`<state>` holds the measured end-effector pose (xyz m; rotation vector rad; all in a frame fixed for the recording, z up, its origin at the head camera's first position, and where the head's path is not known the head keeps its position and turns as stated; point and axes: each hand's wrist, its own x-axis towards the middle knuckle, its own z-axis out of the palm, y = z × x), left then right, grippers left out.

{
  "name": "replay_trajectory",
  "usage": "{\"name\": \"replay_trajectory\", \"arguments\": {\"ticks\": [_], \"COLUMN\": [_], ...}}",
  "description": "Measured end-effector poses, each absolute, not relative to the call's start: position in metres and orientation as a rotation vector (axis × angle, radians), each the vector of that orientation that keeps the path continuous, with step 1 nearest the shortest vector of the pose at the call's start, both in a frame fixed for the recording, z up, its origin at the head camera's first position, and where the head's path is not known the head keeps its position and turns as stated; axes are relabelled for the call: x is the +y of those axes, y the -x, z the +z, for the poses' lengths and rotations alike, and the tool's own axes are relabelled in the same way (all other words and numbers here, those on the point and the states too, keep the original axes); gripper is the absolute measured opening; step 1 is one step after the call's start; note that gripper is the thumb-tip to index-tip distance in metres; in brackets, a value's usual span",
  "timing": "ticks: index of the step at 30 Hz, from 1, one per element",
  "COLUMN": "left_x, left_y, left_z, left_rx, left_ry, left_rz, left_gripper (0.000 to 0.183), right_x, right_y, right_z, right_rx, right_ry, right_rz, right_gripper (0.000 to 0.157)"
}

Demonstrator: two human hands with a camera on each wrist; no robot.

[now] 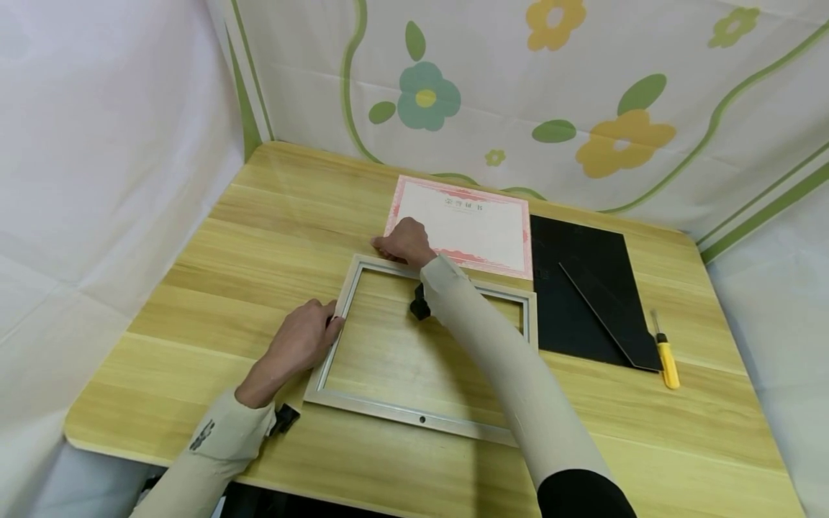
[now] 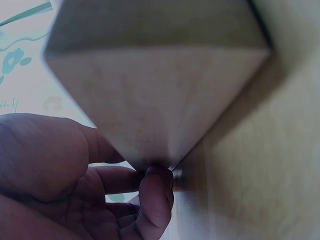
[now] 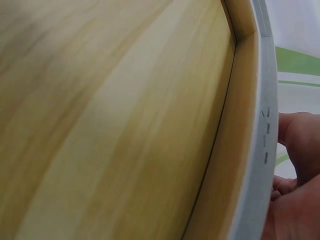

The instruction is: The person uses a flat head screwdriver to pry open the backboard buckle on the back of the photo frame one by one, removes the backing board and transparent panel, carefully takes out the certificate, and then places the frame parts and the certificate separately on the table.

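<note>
A pale, glassless picture frame (image 1: 422, 419) lies flat on the wooden table, its inner rim facing up and a small dark hole in its near rail. My left hand (image 1: 301, 334) grips the left rail, thumb along it; in the left wrist view, bent fingers (image 2: 156, 200) meet the frame's outer side (image 2: 155, 90) low by the tabletop. Across the frame reaches my right arm, and my right hand (image 1: 406, 241) is at the far rail with bent fingers, overlapping the certificate's corner. From the right wrist, its fingers show just outside the rim (image 3: 267, 125), their tips partly hidden.
Beyond the frame lies a pink-bordered certificate (image 1: 476, 226). To the right is a black backing board (image 1: 576, 252) with a slanted stand leg (image 1: 599, 316). A yellow-handled screwdriver (image 1: 667, 360) rests beside the board. A patterned curtain (image 1: 492, 86) borders the table's back edge.
</note>
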<state>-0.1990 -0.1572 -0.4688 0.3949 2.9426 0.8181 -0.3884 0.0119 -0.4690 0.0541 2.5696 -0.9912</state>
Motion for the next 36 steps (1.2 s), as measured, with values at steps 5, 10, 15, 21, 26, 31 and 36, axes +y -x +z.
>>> {"name": "replay_trajectory", "arguments": {"ticks": [5,10,15,21,26,31,36], "left_x": [-0.157,-0.157,-0.158,-0.159,-0.163,-0.166,-0.168], "left_y": [0.200,0.200,0.200,0.199,0.200,0.202,0.204], "left_z": [-0.468,-0.467,-0.467,-0.466,-0.467,-0.467,-0.468], "left_rx": [2.942,2.930,2.918,2.900,2.905,2.902,2.890], "left_ry": [-0.387,-0.379,-0.384,-0.380,-0.387,-0.383,-0.379], "left_rz": [0.812,0.809,0.820,0.831,0.820,0.825,0.823], "left_gripper": [0.029,0.024,0.021,0.037,0.037,0.035,0.036], "right_x": [0.012,0.013,0.020,0.049,0.073,0.079,0.078], "right_y": [0.388,0.384,0.381,0.381,0.381,0.382,0.386], "right_z": [-0.469,-0.468,-0.461,-0.449,-0.451,-0.454,-0.456], "right_rx": [2.590,2.602,2.686,2.927,2.852,2.801,2.807], "right_ry": [-0.043,-0.029,0.058,0.127,0.118,0.129,0.096], "right_rz": [-0.972,-0.981,-1.019,-0.656,-0.462,-0.453,-0.454], "right_gripper": [0.036,0.037,0.034,0.043,0.041,0.036,0.050]}}
